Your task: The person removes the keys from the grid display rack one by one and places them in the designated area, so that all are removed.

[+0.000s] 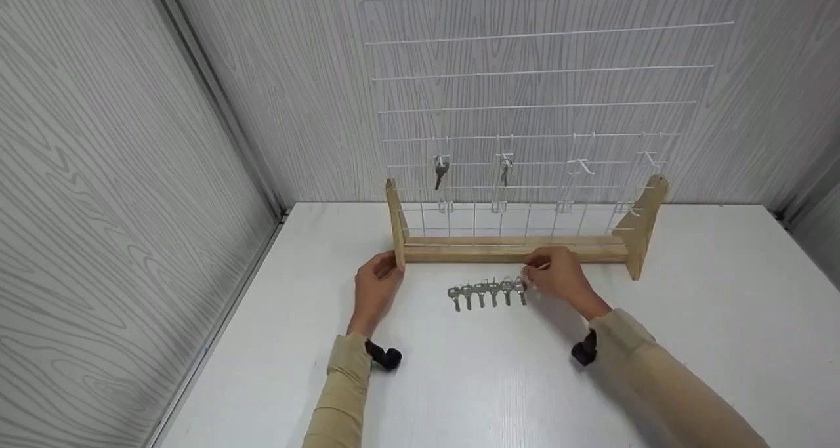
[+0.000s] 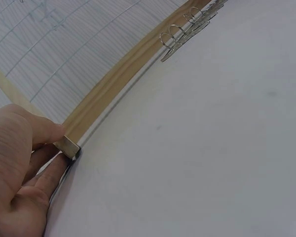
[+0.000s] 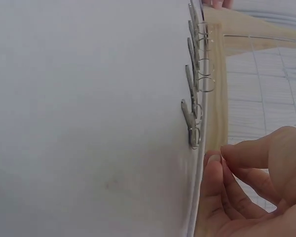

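Observation:
My left hand (image 1: 378, 283) grips the front foot of the left wooden side (image 1: 396, 222) of a wire-grid display stand; in the left wrist view the thumb lies on the wood. A row of several metal keys (image 1: 482, 290) with upright rings lies in front of the stand's wooden base bar (image 1: 459, 254). At the row's right end is my right hand (image 1: 558, 274), thumb and forefinger bent close together by the last key (image 3: 191, 133). The right wrist view shows a small gap from that key, and whether anything is between the fingertips cannot be seen.
The white wire grid (image 1: 538, 107) rises against the back wall. One key (image 1: 441, 171) hangs on its left hook and another key (image 1: 505, 169) on the hook beside it. More hooks (image 1: 582, 166) sit to the right. The right wooden side (image 1: 643, 222) stands on the white table (image 1: 472, 382).

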